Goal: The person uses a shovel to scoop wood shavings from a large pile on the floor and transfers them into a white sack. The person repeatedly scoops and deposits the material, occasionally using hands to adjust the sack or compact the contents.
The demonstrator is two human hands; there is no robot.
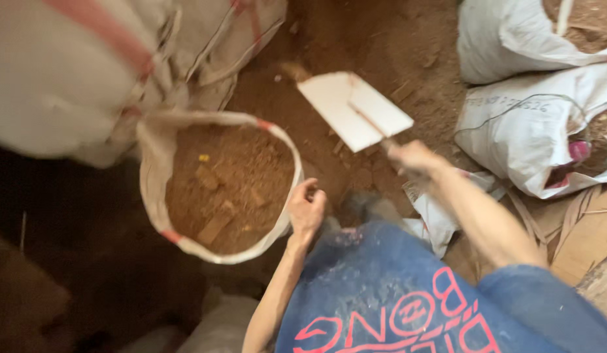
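An open white woven sack (153,163) stands at centre left, holding brown soil with a few chunks. My left hand (306,209) grips the sack's rim on its right side. My right hand (414,158) is closed on the handle of a white flat-bladed shovel (354,110). The shovel blade is bare and hovers over the loose brown earth (382,46), to the right of the sack mouth.
Filled white sacks (525,131) lie at the right, one open with soil at the top right (512,39). More sacks with red stripes (74,72) lean at the upper left. Flattened cardboard (588,235) lies at the lower right. Dark shadow covers the lower left.
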